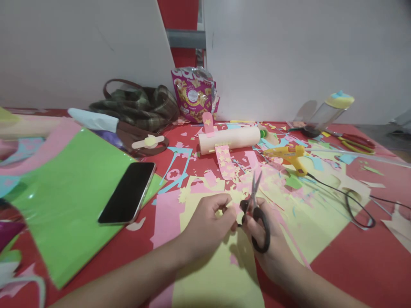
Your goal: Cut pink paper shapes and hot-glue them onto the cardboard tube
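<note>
My right hand (266, 231) is closed round scissors (256, 199) with black handles; the metal blades point up and away from me and stand slightly apart. Beside it, my left hand (213, 218) has its thumb and fingers pinched together, and whatever it may hold is too small to make out. Both hands are over pale yellow paper (218, 269), which overlaps a pink sheet (165, 214). Ahead of them lies a cream paper roll (231, 140) with pink strips, one of them dotted with yellow stars (225, 161), and a green piece at its right end.
Left of my hands, a phone (128, 192) lies on a green sheet (70, 201). A yellow glue gun (290, 157) with a black cord is at right, near pliers (356, 142) and a clear bottle (327, 113). A purple snack bag (194, 94) stands behind. Paper scraps litter the red table.
</note>
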A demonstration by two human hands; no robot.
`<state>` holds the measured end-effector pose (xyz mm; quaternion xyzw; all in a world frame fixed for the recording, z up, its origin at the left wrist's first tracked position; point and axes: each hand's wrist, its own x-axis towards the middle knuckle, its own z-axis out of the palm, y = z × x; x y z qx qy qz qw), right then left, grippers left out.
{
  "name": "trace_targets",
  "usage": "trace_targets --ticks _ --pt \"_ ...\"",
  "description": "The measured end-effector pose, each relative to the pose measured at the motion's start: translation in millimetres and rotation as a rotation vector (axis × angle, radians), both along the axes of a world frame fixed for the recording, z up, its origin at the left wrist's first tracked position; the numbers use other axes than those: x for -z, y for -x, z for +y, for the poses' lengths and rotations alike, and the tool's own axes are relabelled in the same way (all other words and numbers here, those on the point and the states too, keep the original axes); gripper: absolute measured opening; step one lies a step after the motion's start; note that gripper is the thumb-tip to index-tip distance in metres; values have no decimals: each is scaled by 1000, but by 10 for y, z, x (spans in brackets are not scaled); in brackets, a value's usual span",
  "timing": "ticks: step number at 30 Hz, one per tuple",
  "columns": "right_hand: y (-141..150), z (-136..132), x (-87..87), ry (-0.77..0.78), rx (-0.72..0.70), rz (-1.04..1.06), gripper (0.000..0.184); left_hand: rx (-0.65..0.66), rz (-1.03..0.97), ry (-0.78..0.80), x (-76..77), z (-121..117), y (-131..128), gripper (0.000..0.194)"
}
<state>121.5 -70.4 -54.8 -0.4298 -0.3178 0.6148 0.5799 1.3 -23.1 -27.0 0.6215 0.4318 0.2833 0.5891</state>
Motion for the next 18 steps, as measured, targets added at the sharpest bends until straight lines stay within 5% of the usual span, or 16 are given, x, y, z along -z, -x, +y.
trace_targets --ticks 7,18 --pt "-67 59 -56 -25 102 -100 29 248 104 -110 -7 68 19 25" --pt "-64 62 -75 -5 18 -141 29 274 194 -156 -49 162 76 20"
